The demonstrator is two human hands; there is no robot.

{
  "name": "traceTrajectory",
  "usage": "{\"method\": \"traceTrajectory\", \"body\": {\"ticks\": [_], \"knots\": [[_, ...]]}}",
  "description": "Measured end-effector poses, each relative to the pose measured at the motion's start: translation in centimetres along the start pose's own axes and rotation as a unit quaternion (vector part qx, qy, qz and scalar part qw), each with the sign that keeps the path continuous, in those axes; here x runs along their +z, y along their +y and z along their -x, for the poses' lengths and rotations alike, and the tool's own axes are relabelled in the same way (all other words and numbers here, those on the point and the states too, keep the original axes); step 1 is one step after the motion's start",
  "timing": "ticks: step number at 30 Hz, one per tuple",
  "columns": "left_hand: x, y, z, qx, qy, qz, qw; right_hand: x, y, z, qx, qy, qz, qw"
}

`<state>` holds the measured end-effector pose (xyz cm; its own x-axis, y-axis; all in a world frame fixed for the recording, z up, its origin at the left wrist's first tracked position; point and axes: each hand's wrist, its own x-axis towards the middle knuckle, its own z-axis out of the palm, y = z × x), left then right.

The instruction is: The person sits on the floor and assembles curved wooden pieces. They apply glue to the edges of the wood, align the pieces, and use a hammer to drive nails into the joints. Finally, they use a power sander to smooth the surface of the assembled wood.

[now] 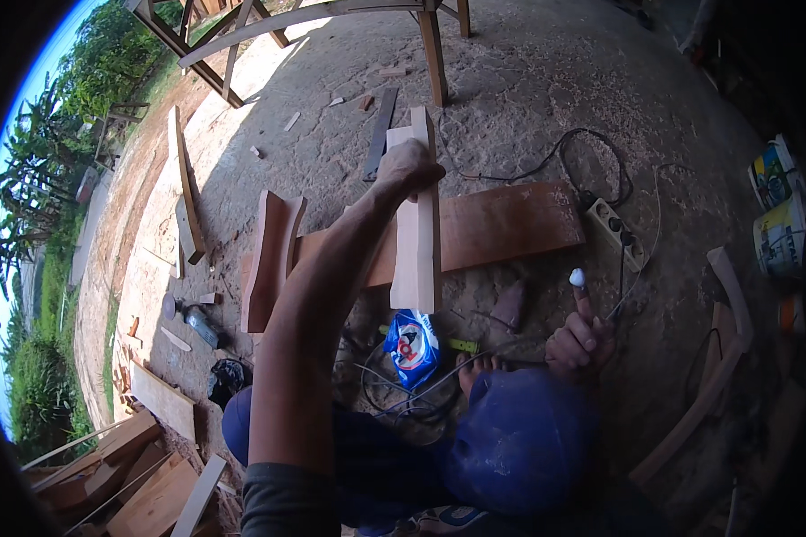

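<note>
My left hand [407,170] is wrapped round a shaped pale wooden piece [417,255], held up in front of me above a broad reddish plank [510,224]. My right hand [582,340] is off to the right, its index finger pointing up and the other fingers curled. On that fingertip sits a blob of white paste [578,277]; I see nothing gripped in this hand. A blue and white plastic packet [413,351] lies just below the pale piece's near end. Two more shaped wooden pieces [269,259] rest on the plank's left end.
A power strip [614,233] with a dark cable lies right of the plank. A wooden trestle [331,18] stands at the far side. Bluish power tool [201,327] and wood offcuts [143,483] are on the left; buckets [779,237] and a curved wooden part [712,385] on the right.
</note>
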<state>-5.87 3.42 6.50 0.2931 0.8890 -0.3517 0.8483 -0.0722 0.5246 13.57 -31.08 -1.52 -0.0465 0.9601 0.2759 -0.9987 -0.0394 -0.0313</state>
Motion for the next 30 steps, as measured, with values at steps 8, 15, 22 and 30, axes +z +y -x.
{"method": "traceTrajectory", "body": {"ticks": [8, 15, 22, 30], "knots": [[6.9, 1.1, -4.2, -0.053, 0.025, 0.02, 0.998, -0.1, -0.6, 0.2, -0.025, 0.019, -0.019, 0.999], [11.4, 0.5, -3.2, -0.097, 0.049, 0.152, 0.982, -0.6, -1.3, 0.8, -0.042, 0.056, -0.022, 0.997], [10.8, -3.7, -0.8, -0.057, -0.001, 0.357, 0.932, -0.6, -0.3, 0.2, -0.028, 0.047, -0.019, 0.998], [14.3, -9.5, 4.2, -0.128, 0.087, 0.527, 0.835, 0.1, 0.5, -0.5, -0.008, 0.05, 0.001, 0.999]]}}
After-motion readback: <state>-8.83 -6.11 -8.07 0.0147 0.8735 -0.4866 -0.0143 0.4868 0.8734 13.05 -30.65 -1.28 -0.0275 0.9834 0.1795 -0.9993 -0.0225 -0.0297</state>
